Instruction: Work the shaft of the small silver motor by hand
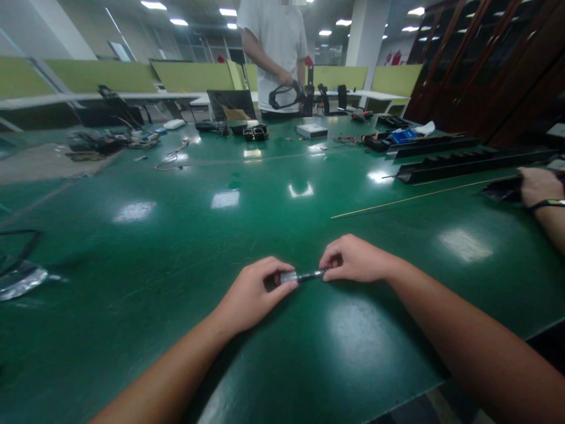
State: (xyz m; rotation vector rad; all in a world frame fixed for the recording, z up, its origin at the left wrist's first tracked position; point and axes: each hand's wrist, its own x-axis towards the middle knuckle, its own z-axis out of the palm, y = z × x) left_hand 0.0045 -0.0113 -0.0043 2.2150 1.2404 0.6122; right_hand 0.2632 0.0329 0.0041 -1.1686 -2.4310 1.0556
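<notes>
Over the middle of the green table, both hands meet at a slim dark rod [309,275] with a thicker silver end; its exact kind is not clear. My left hand [256,293] pinches the thick silver end [289,277] between thumb and fingers. At the thin right end, my right hand [353,259] has its thumb and fingertips closed on the tip. The rod lies roughly level, just above or on the tabletop; I cannot tell which. Its far ends are partly hidden by the fingers.
Beyond my right hand a thin yellowish rod [397,201] lies near long black channels [468,165]. Another person's hand [541,187] rests on a black item at right. A standing person [278,53] holds a black frame. Cables and parts [106,141] sit far left.
</notes>
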